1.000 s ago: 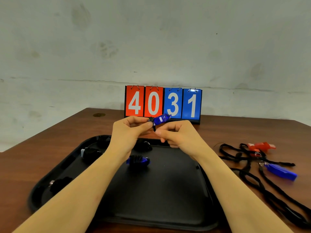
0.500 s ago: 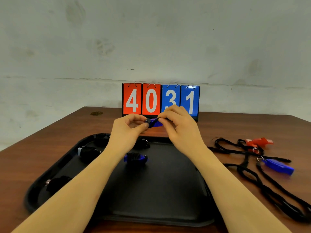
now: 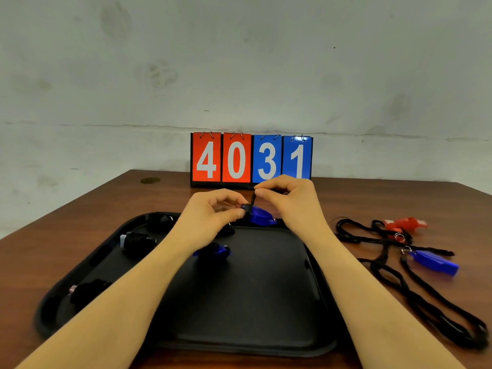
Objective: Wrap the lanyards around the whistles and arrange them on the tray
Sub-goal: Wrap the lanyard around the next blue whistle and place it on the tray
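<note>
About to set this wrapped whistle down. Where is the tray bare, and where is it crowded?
Bare: the tray floor's centre, right half and near edge, right of the wrapped blue whistle. Crowded: the left side and far left corner, holding wrapped bundles. Right of the tray, loose lanyards clutter the table.

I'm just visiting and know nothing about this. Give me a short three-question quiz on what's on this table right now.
1. True or false: the left hand pinches one end of the blue whistle held over the black tray.
2. Which colours are the two unwrapped whistles lying on the table right of the tray? A) red and blue B) both red C) green and white
3. Fill in: the right hand pinches the black ______.

Key: 1 true; 2 A; 3 lanyard.
</note>
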